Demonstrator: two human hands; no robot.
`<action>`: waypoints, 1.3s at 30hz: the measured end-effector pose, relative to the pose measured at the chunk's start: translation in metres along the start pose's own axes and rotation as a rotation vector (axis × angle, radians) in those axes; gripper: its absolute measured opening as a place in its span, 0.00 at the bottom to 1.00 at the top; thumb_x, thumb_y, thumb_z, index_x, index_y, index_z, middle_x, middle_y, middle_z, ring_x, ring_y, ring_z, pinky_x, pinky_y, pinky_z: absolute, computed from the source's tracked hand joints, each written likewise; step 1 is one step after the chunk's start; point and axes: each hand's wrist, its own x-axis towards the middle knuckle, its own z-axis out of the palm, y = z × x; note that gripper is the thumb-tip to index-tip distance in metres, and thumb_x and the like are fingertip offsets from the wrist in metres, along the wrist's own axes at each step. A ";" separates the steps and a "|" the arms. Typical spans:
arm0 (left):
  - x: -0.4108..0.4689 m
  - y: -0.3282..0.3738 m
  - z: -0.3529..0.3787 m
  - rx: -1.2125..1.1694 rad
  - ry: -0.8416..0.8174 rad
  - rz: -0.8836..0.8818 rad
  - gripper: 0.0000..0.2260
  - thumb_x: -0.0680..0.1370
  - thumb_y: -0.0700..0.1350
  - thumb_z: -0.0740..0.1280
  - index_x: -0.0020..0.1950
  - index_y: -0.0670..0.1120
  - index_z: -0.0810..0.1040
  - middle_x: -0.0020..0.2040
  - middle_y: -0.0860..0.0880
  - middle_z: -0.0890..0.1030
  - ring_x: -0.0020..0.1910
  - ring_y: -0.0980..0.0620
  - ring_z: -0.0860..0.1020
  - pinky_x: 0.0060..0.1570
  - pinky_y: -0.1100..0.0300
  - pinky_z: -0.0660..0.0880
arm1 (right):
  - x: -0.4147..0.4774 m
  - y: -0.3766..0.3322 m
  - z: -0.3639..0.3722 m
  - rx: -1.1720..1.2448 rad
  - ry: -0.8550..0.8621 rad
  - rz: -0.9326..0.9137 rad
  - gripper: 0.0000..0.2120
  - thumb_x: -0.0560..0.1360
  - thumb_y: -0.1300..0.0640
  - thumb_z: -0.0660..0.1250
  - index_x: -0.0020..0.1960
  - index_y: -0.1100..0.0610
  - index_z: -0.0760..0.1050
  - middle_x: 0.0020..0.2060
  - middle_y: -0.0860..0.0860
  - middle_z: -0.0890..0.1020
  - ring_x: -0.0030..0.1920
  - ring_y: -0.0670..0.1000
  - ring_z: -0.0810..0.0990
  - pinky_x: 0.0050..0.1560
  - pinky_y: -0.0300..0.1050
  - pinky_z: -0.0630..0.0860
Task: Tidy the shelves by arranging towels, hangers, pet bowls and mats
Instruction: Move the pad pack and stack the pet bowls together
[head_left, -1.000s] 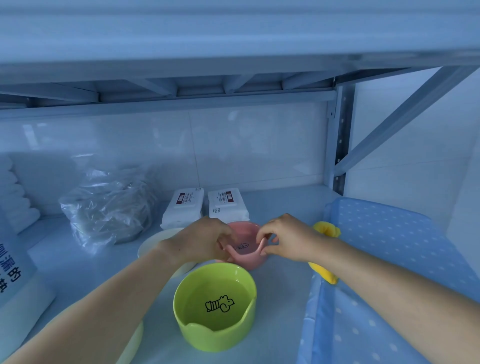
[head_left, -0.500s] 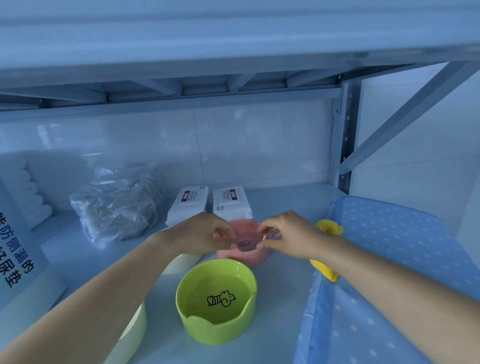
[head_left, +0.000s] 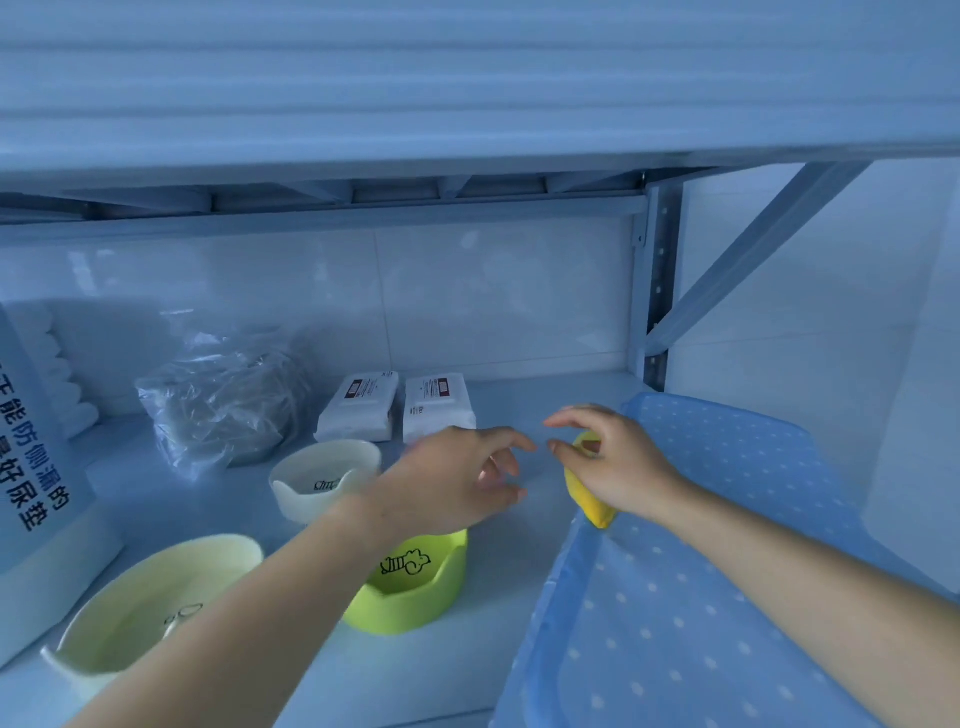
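Lime-green pet bowl (head_left: 410, 587) is half covered by the forearm of the left hand (head_left: 452, 483), an unidentifiable yellow object (head_left: 588, 500) by the right hand (head_left: 623, 467); both hover loosely spread, empty.

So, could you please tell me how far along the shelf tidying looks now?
Done: two wipe packs sit side by side at the back, next to the bagged hangers. In hand: nothing; the left hand and right hand hover open above the shelf. Left: the green bowl, white bowl and pale yellow bowl stand apart, unstacked, and the blue dotted mat lies spread at the right.
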 end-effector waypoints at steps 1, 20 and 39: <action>-0.004 0.006 0.005 0.006 0.009 -0.001 0.19 0.72 0.54 0.67 0.62 0.59 0.71 0.46 0.62 0.78 0.46 0.61 0.76 0.51 0.63 0.73 | -0.006 0.000 -0.005 -0.013 0.001 0.005 0.10 0.73 0.56 0.68 0.53 0.50 0.79 0.49 0.42 0.77 0.50 0.45 0.77 0.48 0.31 0.69; -0.044 0.072 0.081 -0.054 -0.184 0.082 0.21 0.82 0.49 0.54 0.75 0.48 0.57 0.77 0.50 0.54 0.75 0.54 0.49 0.68 0.68 0.42 | -0.134 -0.007 -0.053 -0.644 -0.349 0.391 0.27 0.79 0.42 0.51 0.75 0.51 0.54 0.76 0.47 0.51 0.75 0.47 0.50 0.74 0.50 0.48; -0.056 0.097 0.082 0.265 -0.226 0.092 0.21 0.82 0.49 0.49 0.75 0.46 0.56 0.77 0.49 0.54 0.76 0.51 0.48 0.74 0.52 0.45 | -0.136 0.004 -0.052 -0.580 -0.373 0.277 0.25 0.79 0.41 0.51 0.74 0.47 0.56 0.76 0.45 0.54 0.75 0.45 0.51 0.73 0.47 0.47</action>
